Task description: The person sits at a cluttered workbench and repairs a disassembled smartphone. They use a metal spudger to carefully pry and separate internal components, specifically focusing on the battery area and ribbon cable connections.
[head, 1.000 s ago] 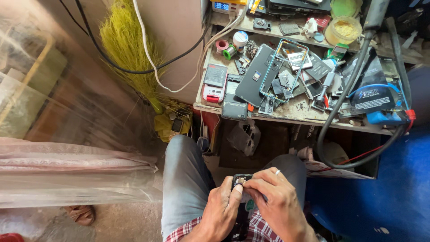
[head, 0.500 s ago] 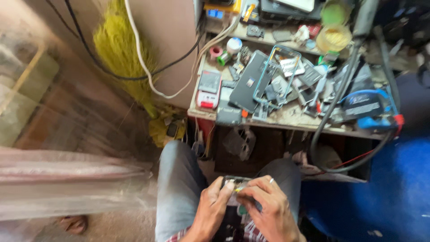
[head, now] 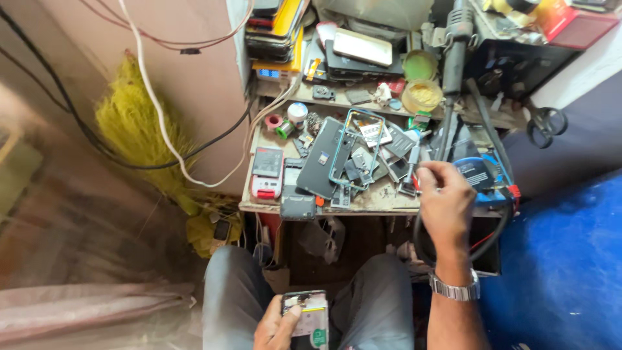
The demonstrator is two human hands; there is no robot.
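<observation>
My left hand (head: 277, 325) holds an opened phone (head: 307, 319) with its back off, low over my lap between my knees. My right hand (head: 446, 201), with a metal watch on the wrist, has reached up to the front right of the cluttered workbench (head: 382, 206). Its fingers are curled at the bench edge beside a small red-handled tool (head: 414, 183); whether they grip anything is not clear. A dark phone (head: 322, 165) and a teal phone frame (head: 355, 152) lie at the bench's middle.
The bench carries several phone parts, batteries and a red-and-white small device (head: 265, 172). A stack of phones (head: 275, 29) stands at the back. A thick black hose (head: 453, 71) and scissors (head: 544, 123) are at right. A yellow broom (head: 139, 129) and cables hang at left.
My right hand has left the phone in my lap and moved up to the bench's front right. The left hand now holds the phone alone. The view has shifted closer to the bench.
</observation>
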